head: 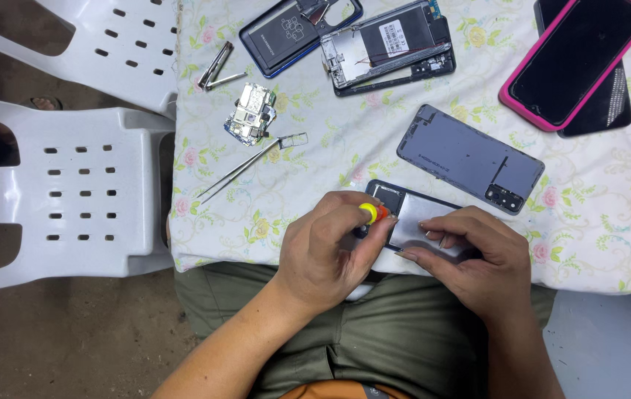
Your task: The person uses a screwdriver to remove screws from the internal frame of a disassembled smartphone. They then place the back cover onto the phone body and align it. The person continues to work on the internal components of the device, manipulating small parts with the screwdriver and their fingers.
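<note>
My left hand [326,247] grips a small screwdriver with a yellow and red cap [372,213], held upright over the near end of an opened phone [411,210]. My right hand [474,255] presses down on that phone's silver inner plate, fingers spread over its right side. The phone lies at the near edge of a table covered in a floral cloth [589,214]. A grey back cover [467,157] rests just beyond the phone.
Tweezers [245,168], a circuit board [251,112] and a metal tool [216,66] lie at the left. Two opened phones [386,46] sit at the far edge, a pink-cased phone [574,59] at the far right. White plastic chairs [64,185] stand left of the table.
</note>
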